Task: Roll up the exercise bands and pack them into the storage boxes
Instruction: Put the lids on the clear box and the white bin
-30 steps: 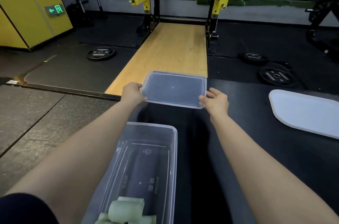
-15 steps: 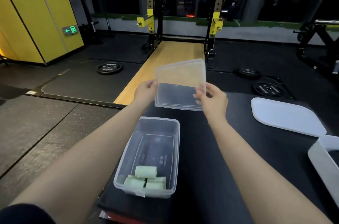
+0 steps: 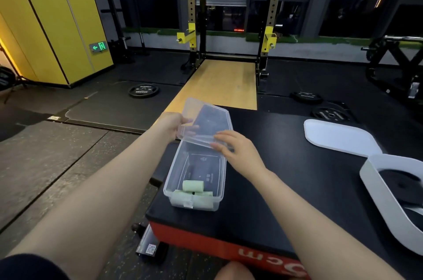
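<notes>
A clear plastic storage box (image 3: 174, 174) stands on a black padded platform (image 3: 286, 188). Several rolled pale green exercise bands (image 3: 193, 185) lie at its near end. Both hands hold a clear lid (image 3: 209, 122) tilted over the box's far end. My left hand (image 3: 176, 122) grips the lid's left edge, fingers under it. My right hand (image 3: 233, 149) holds the lid's near right edge, which touches the box's far rim.
A white lid (image 3: 338, 136) lies flat at the platform's right. A white box (image 3: 389, 199) sits at the right edge, cut off by the frame. Weight plates (image 3: 143, 90) lie on the dark floor beyond, next to a wooden lifting platform (image 3: 219, 85) and a rack.
The lid, held up in front of me earlier, has come down and toward me, and now tilts over the far end of the box. Both hands moved with it.
</notes>
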Available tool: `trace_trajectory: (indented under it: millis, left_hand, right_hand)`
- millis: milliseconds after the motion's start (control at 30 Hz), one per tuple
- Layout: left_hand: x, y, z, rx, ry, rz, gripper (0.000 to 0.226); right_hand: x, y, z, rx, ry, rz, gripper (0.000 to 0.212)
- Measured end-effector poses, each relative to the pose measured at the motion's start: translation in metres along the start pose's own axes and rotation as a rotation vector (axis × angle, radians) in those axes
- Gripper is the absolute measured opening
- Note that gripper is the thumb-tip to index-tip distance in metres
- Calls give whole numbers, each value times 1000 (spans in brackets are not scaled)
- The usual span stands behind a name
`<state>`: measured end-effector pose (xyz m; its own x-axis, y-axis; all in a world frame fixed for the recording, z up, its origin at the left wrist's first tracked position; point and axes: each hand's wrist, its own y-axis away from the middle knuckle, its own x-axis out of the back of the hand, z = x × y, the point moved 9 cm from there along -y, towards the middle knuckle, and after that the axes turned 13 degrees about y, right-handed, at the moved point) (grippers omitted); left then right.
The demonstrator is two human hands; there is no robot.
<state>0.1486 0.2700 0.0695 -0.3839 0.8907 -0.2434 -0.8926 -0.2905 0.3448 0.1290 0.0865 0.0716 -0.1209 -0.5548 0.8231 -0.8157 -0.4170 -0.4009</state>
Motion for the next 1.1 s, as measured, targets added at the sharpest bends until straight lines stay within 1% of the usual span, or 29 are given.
trace_trajectory:
  millis: [33,100,167,200,267,300,333,400,500,700,767,867,967,1100]
  left_hand:
    - [5,5,-4,3,-12,6,13]
    - [15,11,-12,-1,-46,33,33]
    - [21,18,-22,0,-61,27,45]
    - [24,20,-29,2,-57,21,47]
    - [31,23,-43,-2,-41,29,46]
    - [36,22,-50,-20,-76,47,43]
    - [41,22,-54,-53,-155,63,34]
    - [49,19,-61,-117,-327,86,35]
    - [54,22,-73,-133,-425,75,36]
    - [56,19,-91,-123,-633,52,39]
    - [56,15,-97,-93,-711,54,46]
    - [56,11,-97,-109,-820,57,57]
    - [52,7,-98,-154,-856,-1,57]
    - [48,1,-100,-189,-963,-53,50]
  right_hand:
    - [-1,4,8,-95,-71,0,42]
    - [-2,14,20,-292,-192,0,46]
    - [-16,23,23,-407,-355,-83,43]
    - [-24,27,19,-428,-412,-120,39]
    - [-39,33,15,-444,-398,-164,34]
    - [-46,36,15,-460,-380,-177,33]
    - [-51,39,14,-477,-361,-183,34]
    - [-64,46,15,-521,-309,-205,39]
    - [-80,50,13,-532,-209,-239,47]
    - [-92,50,14,-529,-115,-233,42]
    - [-96,49,16,-531,-83,-258,46]
    - [-96,48,13,-526,-41,-292,49]
    - [-94,47,9,-492,10,-315,50]
    - [-92,49,6,-470,98,-351,54]
